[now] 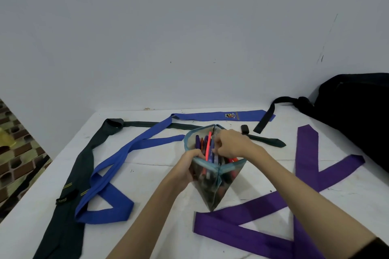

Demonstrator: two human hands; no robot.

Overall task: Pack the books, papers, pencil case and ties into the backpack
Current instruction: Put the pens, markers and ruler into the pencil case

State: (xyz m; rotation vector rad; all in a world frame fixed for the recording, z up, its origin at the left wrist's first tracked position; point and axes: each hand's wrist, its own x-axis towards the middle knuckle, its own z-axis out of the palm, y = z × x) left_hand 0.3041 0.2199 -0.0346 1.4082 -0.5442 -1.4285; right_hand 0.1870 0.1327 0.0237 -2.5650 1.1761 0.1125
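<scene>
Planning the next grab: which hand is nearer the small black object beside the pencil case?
Right hand, just beside the small black object; left hand grips the pencil case's opposite side.

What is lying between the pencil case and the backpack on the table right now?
The purple tie lies across the table between the pencil case and the backpack at the far right. It lies flat, so lifting the case over it should clear it. Nothing upright stands in between.
</scene>
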